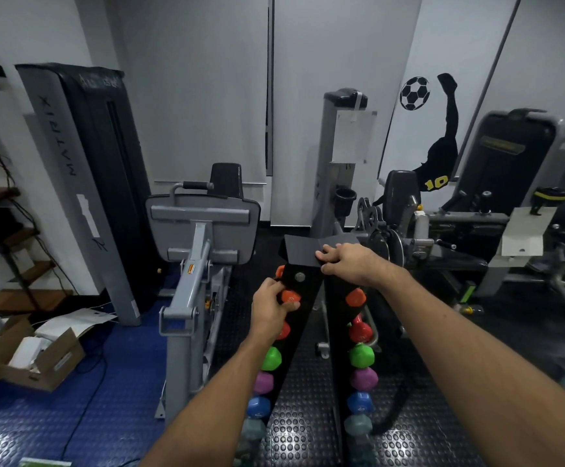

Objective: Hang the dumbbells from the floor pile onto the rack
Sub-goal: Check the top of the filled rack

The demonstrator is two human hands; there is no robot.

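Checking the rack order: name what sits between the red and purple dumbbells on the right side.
Head view: a green dumbbell sits between the red dumbbell and purple dumbbell.

Dim, cool indoor light with soft, weak shadows. The studded floor mat (304,429) just below the rack (303,261) gives off pale glare. Wide-angle bending curves the walls and machines toward the edges, and the corners far from the rack look soft and smeared.
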